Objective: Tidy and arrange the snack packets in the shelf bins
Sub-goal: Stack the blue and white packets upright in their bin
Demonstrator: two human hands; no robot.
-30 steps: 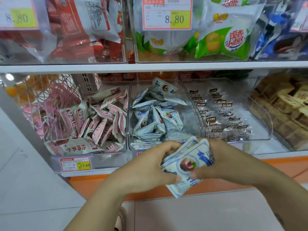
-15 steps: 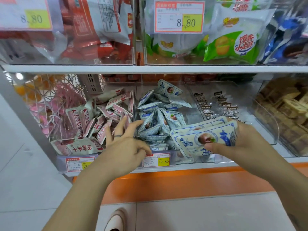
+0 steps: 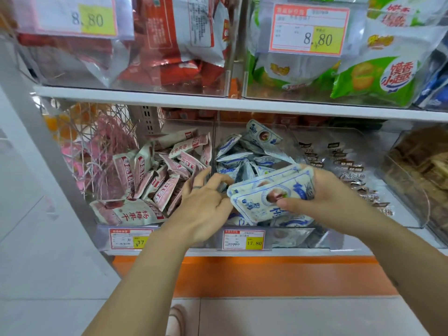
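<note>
My right hand [image 3: 332, 197] grips a small stack of blue-and-white snack packets [image 3: 269, 190] over the front of the middle clear bin [image 3: 291, 238]. That bin holds a loose heap of the same blue packets [image 3: 244, 151]. My left hand [image 3: 206, 202] reaches into the same bin beside the stack, its fingers spread and touching the loose blue packets near the divider. The bin to the left [image 3: 104, 234] is full of pink-and-white packets [image 3: 155, 175].
A clear bin of dark-labelled packets [image 3: 349, 170] sits to the right, then a bin of brown snacks [image 3: 421, 166]. A wire basket [image 3: 92, 146] stands at far left. The upper shelf [image 3: 218, 103] holds red and green bags. Price tags [image 3: 243, 240] line the front edge.
My right hand carried the blue stack up and forward to the middle bin. My left hand let go of the stack and moved into the bin among the loose blue packets.
</note>
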